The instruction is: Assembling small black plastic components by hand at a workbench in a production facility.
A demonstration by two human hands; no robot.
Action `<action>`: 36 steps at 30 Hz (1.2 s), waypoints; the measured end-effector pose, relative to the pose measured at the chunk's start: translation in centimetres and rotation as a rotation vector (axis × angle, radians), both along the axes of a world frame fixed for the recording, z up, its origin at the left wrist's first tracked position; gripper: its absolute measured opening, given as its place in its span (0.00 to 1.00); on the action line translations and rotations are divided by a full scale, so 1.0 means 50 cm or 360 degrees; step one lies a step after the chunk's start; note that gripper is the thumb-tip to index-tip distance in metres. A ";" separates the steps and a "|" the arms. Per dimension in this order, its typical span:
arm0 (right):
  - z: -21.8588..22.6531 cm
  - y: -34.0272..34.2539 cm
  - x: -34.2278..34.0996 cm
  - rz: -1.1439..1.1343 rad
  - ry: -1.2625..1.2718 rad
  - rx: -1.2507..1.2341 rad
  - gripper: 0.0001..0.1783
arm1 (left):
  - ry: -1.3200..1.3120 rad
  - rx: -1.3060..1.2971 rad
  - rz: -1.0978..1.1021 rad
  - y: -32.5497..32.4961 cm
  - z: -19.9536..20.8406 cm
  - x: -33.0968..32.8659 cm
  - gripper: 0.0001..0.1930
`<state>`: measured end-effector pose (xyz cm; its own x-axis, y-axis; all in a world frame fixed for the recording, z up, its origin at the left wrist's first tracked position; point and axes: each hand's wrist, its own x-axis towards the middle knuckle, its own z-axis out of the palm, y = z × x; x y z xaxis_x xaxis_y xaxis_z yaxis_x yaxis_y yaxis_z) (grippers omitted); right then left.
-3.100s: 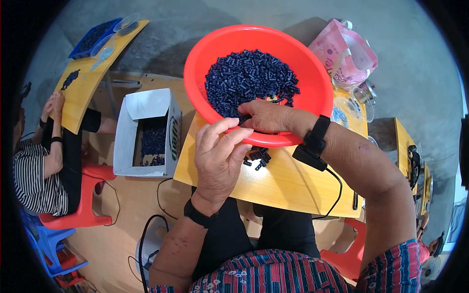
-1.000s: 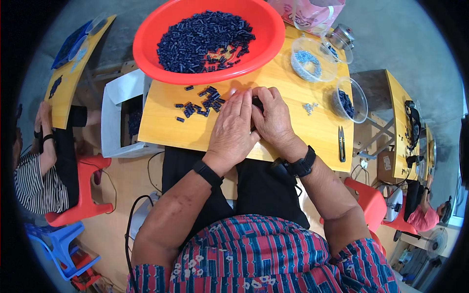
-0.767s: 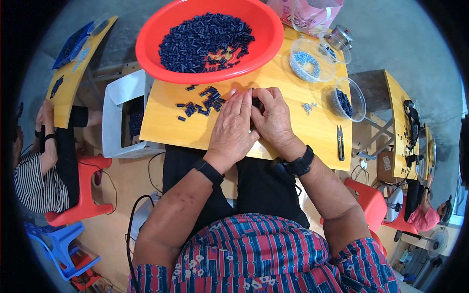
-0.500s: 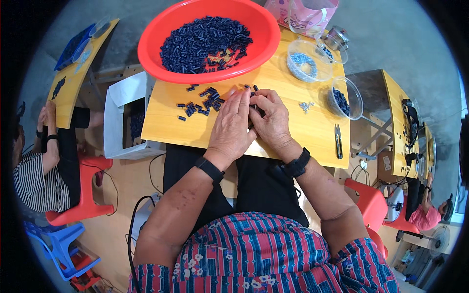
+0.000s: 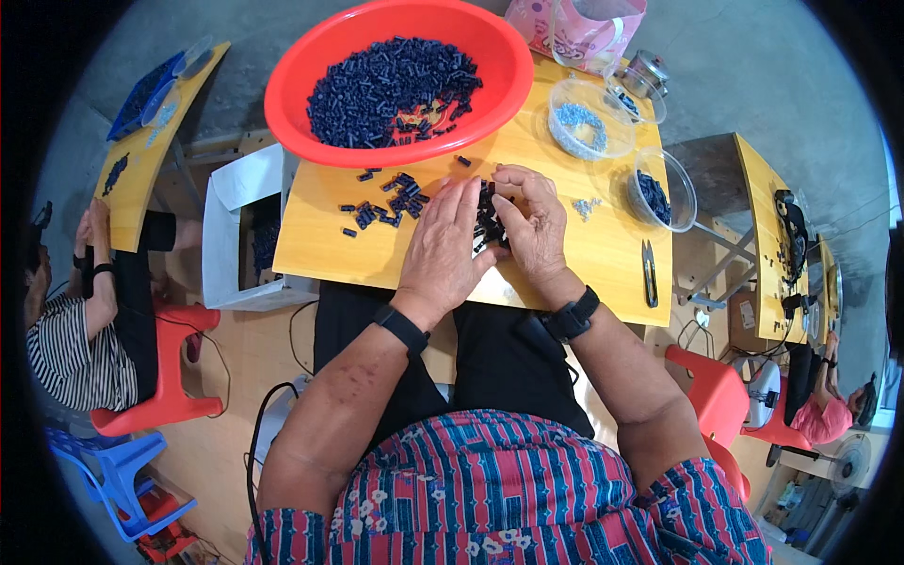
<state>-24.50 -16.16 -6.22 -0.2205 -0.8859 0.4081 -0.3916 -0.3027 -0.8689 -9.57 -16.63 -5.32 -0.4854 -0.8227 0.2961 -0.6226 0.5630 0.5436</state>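
Note:
A small cluster of dark cylindrical pieces (image 5: 487,218) stands on the yellow table between my two hands, partly hidden by them. My left hand (image 5: 437,240) rests flat along its left side, fingers stretched out and side by side. On the right, my right hand (image 5: 537,226) curves over the cluster with thumb and fingers apart, and its fingertips are at the pieces. Loose dark pieces (image 5: 403,200) lie scattered left of my left hand. One single piece (image 5: 464,161) sits beyond my fingertips.
A red basin (image 5: 282,104) of dark pieces stands at the far side. Clear tubs (image 5: 617,141) hold small pale parts and dark pieces. Thread snips (image 5: 650,273) lie near the right edge. A white box (image 5: 224,221) stands left of the table; other people sit at both sides.
My right hand has loosened and its fingers have lifted apart, so more of the dark cluster shows between my hands. My left hand has stayed nearly in place.

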 end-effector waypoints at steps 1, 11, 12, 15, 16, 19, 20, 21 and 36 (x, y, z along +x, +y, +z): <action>0.002 -0.003 0.000 0.0000 -0.0001 -0.0003 0.18 | -0.0001 -0.0003 0.0000 -0.001 0.001 0.000 0.43; 0.017 -0.080 -0.017 0.0144 0.1002 -0.0109 0.25 | 0.0100 0.0005 0.0017 -0.003 0.001 0.001 0.47; 0.018 -0.083 -0.019 0.0235 0.1049 -0.0076 0.24 | 0.0088 0.0030 0.0016 -0.002 0.001 0.002 0.47; 0.027 -0.090 -0.039 0.0609 0.0946 0.0138 0.25 | 0.0078 0.0071 0.0003 -0.003 0.001 0.002 0.47; 0.029 -0.091 -0.044 0.0611 0.0945 0.0142 0.25 | 0.0078 0.0075 0.0003 -0.003 -0.002 0.002 0.47; 0.026 -0.082 -0.059 0.0786 0.0757 0.0258 0.23 | 0.0115 -0.0010 -0.0028 -0.002 -0.003 0.003 0.47; 0.020 -0.074 -0.065 0.0789 0.0332 0.0348 0.22 | 0.0148 0.0023 -0.0025 -0.003 -0.002 0.002 0.47; 0.025 -0.063 -0.059 0.0785 -0.0095 0.0433 0.22 | 0.0180 0.0057 -0.0020 -0.002 0.000 0.003 0.47; 0.006 0.106 -0.065 0.0442 -0.0741 0.0339 0.28 | 0.1223 0.0434 -0.0083 -0.023 -0.024 0.043 0.27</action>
<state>-27.73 -10.86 -5.90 -0.0814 -0.9881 0.1304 0.1154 -0.1393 -0.9835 -7.41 -17.80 -6.52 -0.2681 -0.8958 0.3546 0.0035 0.3671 0.9302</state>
